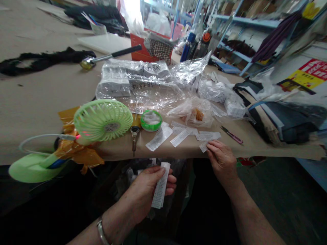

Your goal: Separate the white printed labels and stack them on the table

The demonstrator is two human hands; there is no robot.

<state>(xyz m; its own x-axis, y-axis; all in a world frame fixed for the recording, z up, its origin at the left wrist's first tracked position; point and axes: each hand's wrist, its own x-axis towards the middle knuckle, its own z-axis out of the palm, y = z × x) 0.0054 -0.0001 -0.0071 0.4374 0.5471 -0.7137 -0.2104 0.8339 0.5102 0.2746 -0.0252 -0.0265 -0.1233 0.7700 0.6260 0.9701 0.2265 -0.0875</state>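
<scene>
My left hand is closed on a thin stack of printed white labels, held upright below the table edge. My right hand has its fingertips pressed together on a printed label at the table's front edge. Other loose labels lie overlapping on the tabletop to the left of it. A larger group of strips sits beside a round green container with white stuff in it. Small pink-handled snippers rest just right of the labels.
A green fan with orange tape stands at the table's left front, beside a pointed tool. Plastic-wrapped label bundles lie behind. Dark fabric is at right, bottles and a red box at the back.
</scene>
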